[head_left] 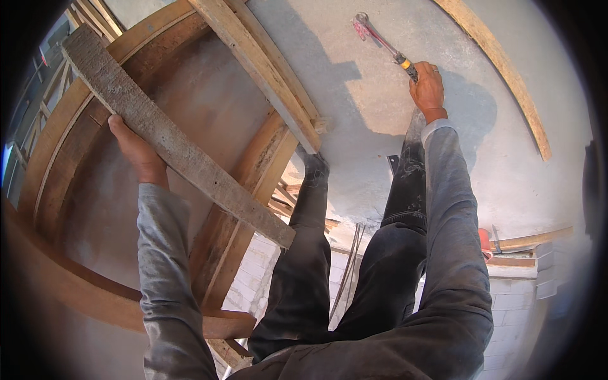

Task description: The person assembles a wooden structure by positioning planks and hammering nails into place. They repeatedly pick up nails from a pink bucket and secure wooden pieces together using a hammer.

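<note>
My left hand (138,151) is closed around the lower side of a rough grey-brown wooden plank (183,147). The plank slants from the upper left down toward my legs, above a brown wooden frame (69,278). Its fingers are mostly hidden behind the plank. In my right hand (428,87) is a claw hammer (401,59) with a black and yellow grip and a reddish head, held low over the grey concrete surface (354,120). The hammer's head points away from me, to the upper left.
A nailed timber beam (256,73) rests across the frame's far part, its end close to my left foot. At the right lies a long wooden strip (506,76). White block walling (253,259) and thin metal rods (345,272) show below, with a red object (485,243) at the right.
</note>
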Tool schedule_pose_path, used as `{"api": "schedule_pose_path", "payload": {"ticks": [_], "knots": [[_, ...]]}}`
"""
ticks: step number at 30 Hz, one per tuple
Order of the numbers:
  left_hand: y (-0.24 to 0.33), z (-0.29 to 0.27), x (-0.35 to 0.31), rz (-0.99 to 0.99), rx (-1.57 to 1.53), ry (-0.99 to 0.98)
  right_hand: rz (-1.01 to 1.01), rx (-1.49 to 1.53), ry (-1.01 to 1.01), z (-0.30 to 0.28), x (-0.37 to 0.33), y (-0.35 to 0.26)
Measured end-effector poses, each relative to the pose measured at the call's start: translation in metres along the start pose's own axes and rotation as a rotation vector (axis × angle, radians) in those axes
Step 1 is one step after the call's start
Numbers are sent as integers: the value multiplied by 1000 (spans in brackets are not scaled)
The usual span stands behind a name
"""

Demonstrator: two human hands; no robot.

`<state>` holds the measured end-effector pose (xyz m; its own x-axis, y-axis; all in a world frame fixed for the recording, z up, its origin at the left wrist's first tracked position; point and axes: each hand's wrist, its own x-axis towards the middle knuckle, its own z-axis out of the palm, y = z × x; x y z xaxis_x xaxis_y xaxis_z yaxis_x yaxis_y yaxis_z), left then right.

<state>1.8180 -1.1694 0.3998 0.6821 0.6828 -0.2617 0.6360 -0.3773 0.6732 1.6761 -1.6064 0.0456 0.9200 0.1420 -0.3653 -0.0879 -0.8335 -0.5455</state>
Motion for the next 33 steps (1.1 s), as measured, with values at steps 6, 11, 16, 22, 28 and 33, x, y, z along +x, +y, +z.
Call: {"api": "schedule_pose_path", "payload": {"ticks": [6, 11, 16, 22, 28, 33], "knots": [[-8, -13, 10, -47, -26, 15, 15, -38, -111, -10, -1, 0], [22, -45, 2, 96, 270, 78, 262, 249, -262, -108, -86, -59], [91, -78, -78, 224, 824, 475, 609, 653, -363, -305, -228, -118], [224, -100, -423, 405, 205, -559, 740, 604, -271, -593, -422, -251], [279, -280, -665, 842, 204, -1219, 715, 1037, -63, -682, -598, -400], [257, -462, -682, 895, 206, -1169, 539, 1121, 26, -667, -714, -510]]}}
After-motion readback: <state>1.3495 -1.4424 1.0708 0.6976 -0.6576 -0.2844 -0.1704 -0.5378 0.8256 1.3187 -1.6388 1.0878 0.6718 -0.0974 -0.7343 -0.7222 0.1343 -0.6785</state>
